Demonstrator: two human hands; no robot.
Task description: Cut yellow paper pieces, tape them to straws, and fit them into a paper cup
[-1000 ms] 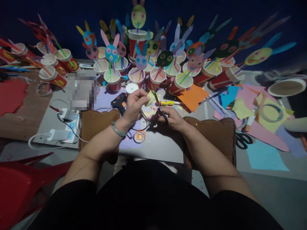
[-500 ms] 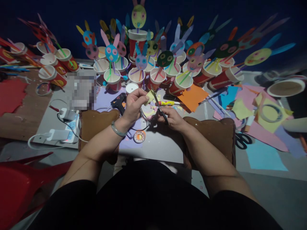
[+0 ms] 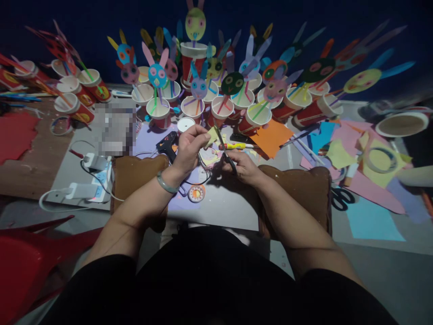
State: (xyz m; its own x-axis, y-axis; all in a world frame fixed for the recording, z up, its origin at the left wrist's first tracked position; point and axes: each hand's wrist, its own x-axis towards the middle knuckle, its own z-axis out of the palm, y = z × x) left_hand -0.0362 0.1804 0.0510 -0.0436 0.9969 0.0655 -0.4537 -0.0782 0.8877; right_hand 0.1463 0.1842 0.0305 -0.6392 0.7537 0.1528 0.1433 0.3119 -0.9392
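Little changed — left grip [image 3: 189,148] pinching yellow paper [image 3: 212,135], right grip [image 3: 246,167] closed round scissors [image 3: 230,162].

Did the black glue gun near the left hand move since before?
No, the black glue gun hasn't visibly moved: against the round white top, it's in the same spot, left and nearer the person.

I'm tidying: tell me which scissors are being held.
The pair in the right hand, at the yellow paper; the black scissors by the light-blue sheet lie unheld.
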